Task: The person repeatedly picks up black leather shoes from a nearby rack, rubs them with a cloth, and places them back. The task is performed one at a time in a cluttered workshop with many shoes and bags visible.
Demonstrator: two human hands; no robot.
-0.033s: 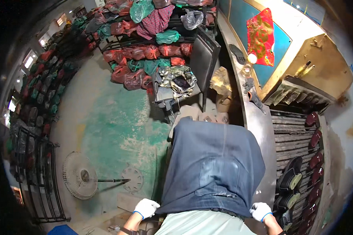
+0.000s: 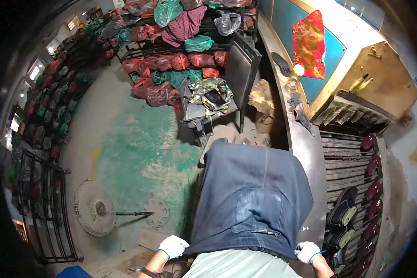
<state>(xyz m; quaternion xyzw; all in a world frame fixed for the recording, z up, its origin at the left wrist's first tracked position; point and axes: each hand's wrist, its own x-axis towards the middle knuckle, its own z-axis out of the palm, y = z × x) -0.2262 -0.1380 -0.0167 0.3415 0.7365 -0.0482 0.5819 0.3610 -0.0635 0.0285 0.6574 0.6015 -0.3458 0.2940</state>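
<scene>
A dark blue denim apron (image 2: 245, 185) with a faded patch pocket spreads out in front of me, its near edge against my light green shirt (image 2: 241, 264). My left hand (image 2: 173, 247), in a white glove with a blue cuff, is closed at the apron's near left corner. At the near right corner, my right hand (image 2: 307, 252), gloved the same way, pinches the cloth edge. The apron hangs taut between both hands. Whatever lies beneath it is hidden.
Left of me stands a pedestal fan (image 2: 95, 208). Along my right runs a metal bench (image 2: 306, 171), with a rack (image 2: 347, 176) of black and dark red shoes beyond. A chair (image 2: 241, 69) with camouflage cloth (image 2: 211, 95) stands ahead, before shelves of red and green bags (image 2: 162, 62).
</scene>
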